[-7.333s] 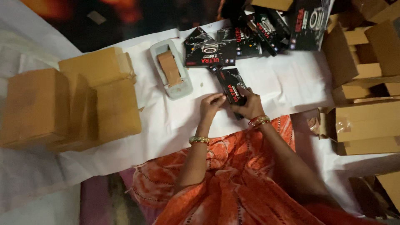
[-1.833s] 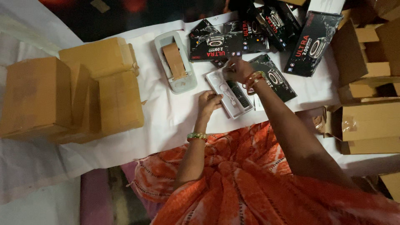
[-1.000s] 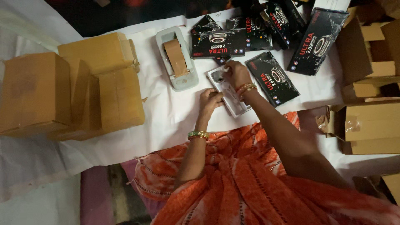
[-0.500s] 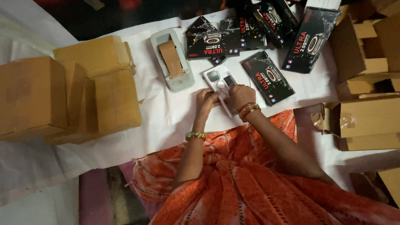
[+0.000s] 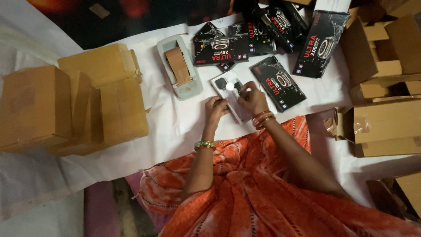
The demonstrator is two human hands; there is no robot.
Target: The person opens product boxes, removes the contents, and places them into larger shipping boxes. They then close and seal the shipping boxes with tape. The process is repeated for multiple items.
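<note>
In the head view, a person in an orange patterned garment is sitting at a white sheet [image 5: 175,127] spread as a work surface, and both hands are resting on a small white tray [image 5: 231,94] that is lying flat on the sheet, just right of the tape dispenser [image 5: 180,68]. The tray is holding a dark watch face near its far end, with a pale round spot beside it. The left hand [image 5: 215,109] is pressing on the tray's near left edge, its fingers curled down onto it and closed against the rim. The right hand [image 5: 252,98] is lying on the tray's right side, fingers bent and pinched at the edge; whether it is gripping anything smaller there is too blurred to tell. Just right of the tray, a black box [image 5: 277,83] is lying flat, touching the right hand's far side. Beyond the tray, more black boxes [image 5: 245,41] are lying heaped and overlapping. Well left of the dispenser, closed brown cartons [image 5: 74,101] are standing stacked together. Well right of the tray, open brown cartons [image 5: 386,87] are crowding the sheet's edge.
</note>
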